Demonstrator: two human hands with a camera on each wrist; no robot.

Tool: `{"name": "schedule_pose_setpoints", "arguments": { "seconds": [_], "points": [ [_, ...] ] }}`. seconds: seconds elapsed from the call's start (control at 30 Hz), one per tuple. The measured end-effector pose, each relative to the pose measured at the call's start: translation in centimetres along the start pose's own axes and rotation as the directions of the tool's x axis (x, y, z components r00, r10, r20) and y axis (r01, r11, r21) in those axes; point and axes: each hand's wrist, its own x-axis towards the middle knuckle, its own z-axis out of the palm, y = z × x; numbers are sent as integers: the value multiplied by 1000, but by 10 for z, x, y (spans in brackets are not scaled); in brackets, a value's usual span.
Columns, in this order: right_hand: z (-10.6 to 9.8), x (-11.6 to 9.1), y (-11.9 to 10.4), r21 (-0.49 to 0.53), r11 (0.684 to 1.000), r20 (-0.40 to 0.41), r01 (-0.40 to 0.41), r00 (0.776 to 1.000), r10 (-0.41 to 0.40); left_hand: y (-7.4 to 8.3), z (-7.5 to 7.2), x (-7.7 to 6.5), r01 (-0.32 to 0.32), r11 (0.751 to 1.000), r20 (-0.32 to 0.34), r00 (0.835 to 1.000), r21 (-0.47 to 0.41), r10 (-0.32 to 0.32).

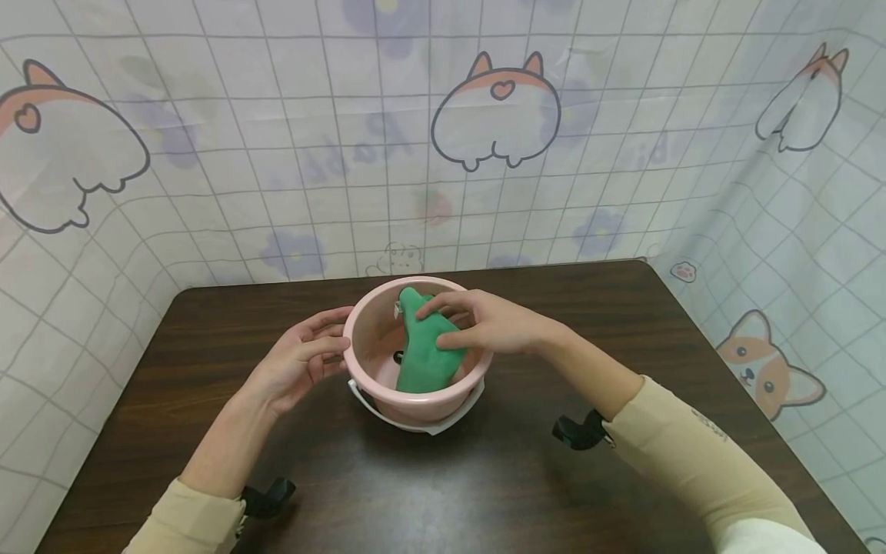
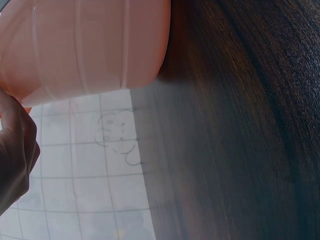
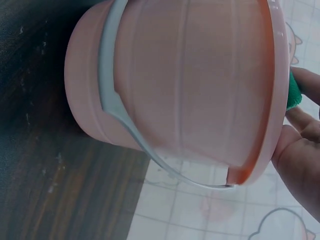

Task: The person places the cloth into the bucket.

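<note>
A pink bucket (image 1: 416,398) stands upright on the dark wooden table, its handle hanging at the front. Inside it leans a green plush toy (image 1: 424,355) with a small white tag, tilted and partly above the bucket floor. My right hand (image 1: 494,323) reaches over the right rim and grips the toy between thumb and fingers. In the right wrist view only a scrap of green shows past the rim. At the bucket's left side my left hand (image 1: 304,355) holds the rim, thumb on the edge and fingers around the outside.
The dark brown table (image 1: 443,492) extends around the bucket. Behind it and at both sides hangs a white gridded cloth (image 1: 388,185) with corgi drawings. A small black ring-like piece (image 1: 398,357) shows inside the bucket beside the toy. Black wrist mounts (image 1: 580,431) sit on both forearms.
</note>
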Motion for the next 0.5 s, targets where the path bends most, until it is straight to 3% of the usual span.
{"name": "schedule_pose_setpoints", "arguments": {
  "seconds": [0.1, 0.33, 0.5],
  "points": [
    [0, 0, 0, -57, 998, 8, -23, 1000, 23, 0, 0, 0, 3, 1000, -5, 1000, 8, -3],
    [2, 0, -3, -69, 996, 30, -62, 997, 64, 1, 0, 1, 7, 1000, -9, 1000, 10, -7],
    [6, 0, -4, -190, 981, 17, -37, 999, 41, 0, -1, 1, -4, 1000, 8, 1000, -1, 4]
  ]
}}
